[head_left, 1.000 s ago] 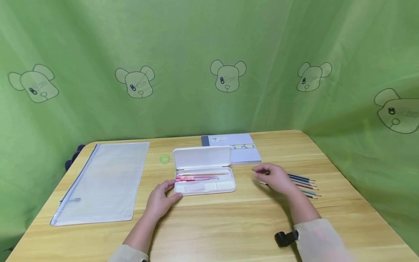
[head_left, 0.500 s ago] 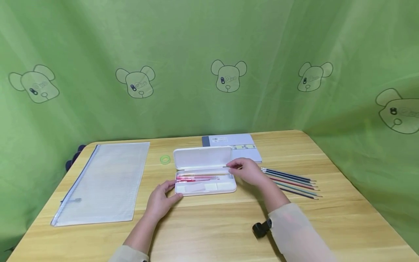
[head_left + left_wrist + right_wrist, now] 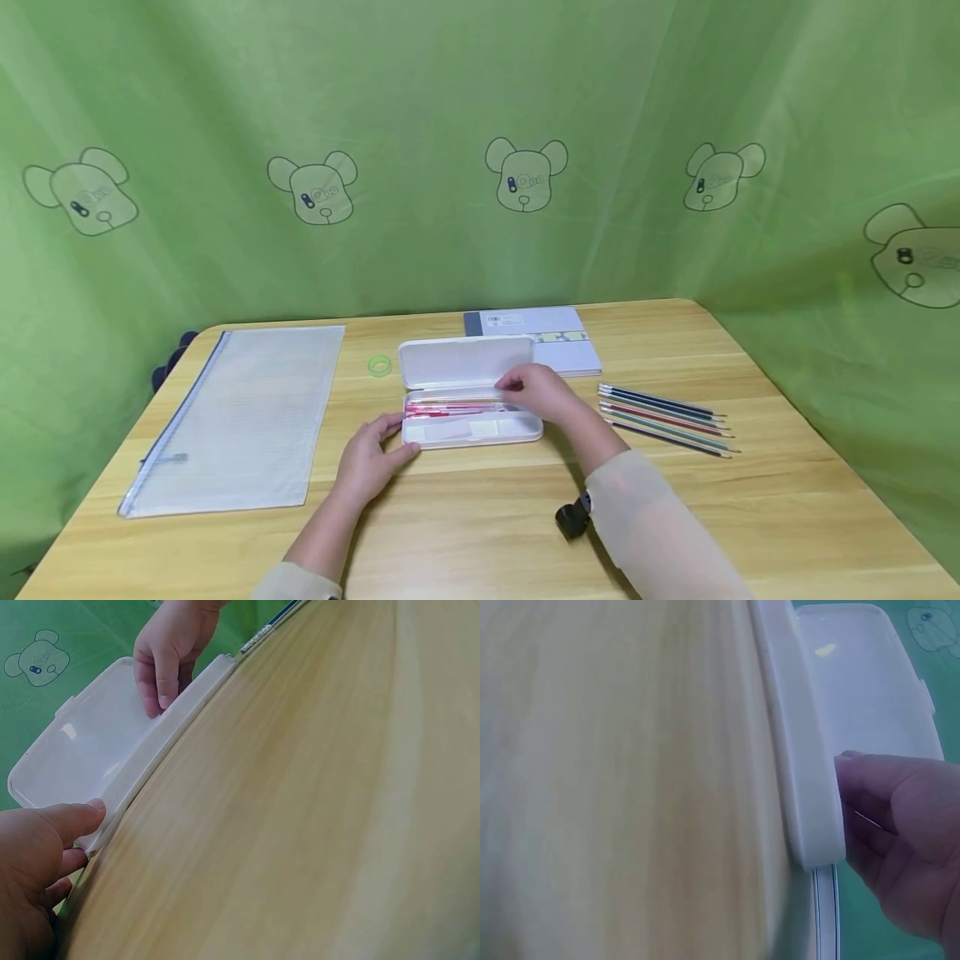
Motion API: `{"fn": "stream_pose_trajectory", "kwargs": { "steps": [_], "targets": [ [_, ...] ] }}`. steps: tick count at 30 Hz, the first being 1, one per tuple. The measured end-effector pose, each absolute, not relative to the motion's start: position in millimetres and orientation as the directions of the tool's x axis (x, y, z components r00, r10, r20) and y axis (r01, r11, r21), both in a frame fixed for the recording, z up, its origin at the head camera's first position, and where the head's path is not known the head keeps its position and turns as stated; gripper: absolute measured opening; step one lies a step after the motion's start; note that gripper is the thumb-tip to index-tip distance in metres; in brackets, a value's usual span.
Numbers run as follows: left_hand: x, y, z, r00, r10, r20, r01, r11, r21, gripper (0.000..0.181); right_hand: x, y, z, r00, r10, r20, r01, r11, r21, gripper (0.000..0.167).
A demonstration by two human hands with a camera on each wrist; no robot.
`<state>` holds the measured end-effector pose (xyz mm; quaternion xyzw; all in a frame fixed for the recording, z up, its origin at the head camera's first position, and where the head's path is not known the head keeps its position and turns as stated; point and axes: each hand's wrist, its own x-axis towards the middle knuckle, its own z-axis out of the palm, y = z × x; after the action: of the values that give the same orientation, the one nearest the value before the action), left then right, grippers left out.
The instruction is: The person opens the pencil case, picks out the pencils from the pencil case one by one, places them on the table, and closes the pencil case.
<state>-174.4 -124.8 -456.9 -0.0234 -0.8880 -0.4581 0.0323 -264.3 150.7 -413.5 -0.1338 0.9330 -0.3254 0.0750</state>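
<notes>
A white pencil case lies with its lid raised, red-and-pink pens and a gold-coloured pencil in its back compartment. My left hand grips the case's left end, thumb at the front corner and fingers along the side. Over the right part of the back compartment is my right hand, fingertips pinched together and pointing down into the case. A thin strip of pencil shows between its fingers; the rest is hidden by the hand and case wall. Several pencils lie fanned on the table to the right.
Behind the case lies a pale lilac notebook. A green tape roll sits left of the lid. Farther left is a translucent zip pouch. A green curtain hangs around the wooden table.
My right hand has gone left from the fanned pencils with a pencil and now reaches into the case. The left hand has stayed on the case.
</notes>
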Motion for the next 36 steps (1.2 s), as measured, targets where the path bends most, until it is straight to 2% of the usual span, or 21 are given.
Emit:
{"fn": "stream_pose_trajectory", "kwargs": {
  "steps": [7,11,20,36],
  "targets": [
    [-175.3,-125.4,-457.7,-0.996,0.019,0.084,0.079,0.584,0.808,0.051,-263.4,141.3,-411.1,-0.943,-0.321,-0.086,-0.237,0.832,-0.502,0.018],
    [-176.2,-125.4,-458.3,-0.996,0.019,0.083,0.079,0.584,0.808,0.051,-262.2,139.4,-409.9,-0.941,-0.324,-0.096,-0.244,0.849,-0.469,0.018],
    [-176.7,-125.3,-459.2,-0.997,0.019,0.081,0.077,0.580,0.811,0.052,-260.4,141.1,-407.3,-0.923,-0.366,-0.115,-0.280,0.848,-0.449,0.024],
    [-176.5,-125.7,-458.5,-0.996,0.021,0.088,0.084,0.577,0.812,0.051,-257.8,132.6,-410.6,-0.934,-0.329,-0.138,-0.242,0.868,-0.433,0.027]
  ]
}}
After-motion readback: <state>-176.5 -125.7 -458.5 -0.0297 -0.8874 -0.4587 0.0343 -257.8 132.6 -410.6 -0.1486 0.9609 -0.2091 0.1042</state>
